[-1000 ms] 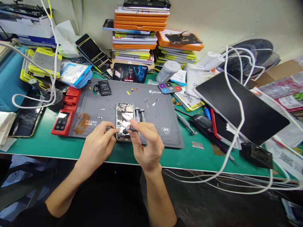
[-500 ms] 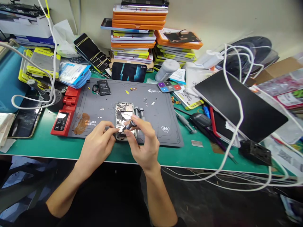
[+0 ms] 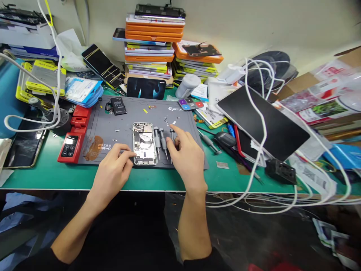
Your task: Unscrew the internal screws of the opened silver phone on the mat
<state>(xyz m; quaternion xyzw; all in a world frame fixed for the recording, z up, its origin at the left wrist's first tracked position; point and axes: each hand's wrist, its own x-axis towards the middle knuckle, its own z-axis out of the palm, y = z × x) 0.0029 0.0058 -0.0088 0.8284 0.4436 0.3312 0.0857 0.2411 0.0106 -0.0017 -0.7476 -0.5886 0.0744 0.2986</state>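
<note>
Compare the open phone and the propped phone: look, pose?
Look: the open phone shows bare circuitry; the propped phone shows a lit screen.
Pose: the open phone lies flat on the mat, long side running front to back; the propped phone stands tilted, long side across.
Shared: both are oblong.

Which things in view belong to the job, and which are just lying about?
Likely in the job:
Open phone, left hand at its left edge
Screwdrivers, right hand by one; grip unclear
Grey mat beneath them

Apparently just lying about:
Propped phone, screen lit
White bottle
Yellow packs
Black panel
</note>
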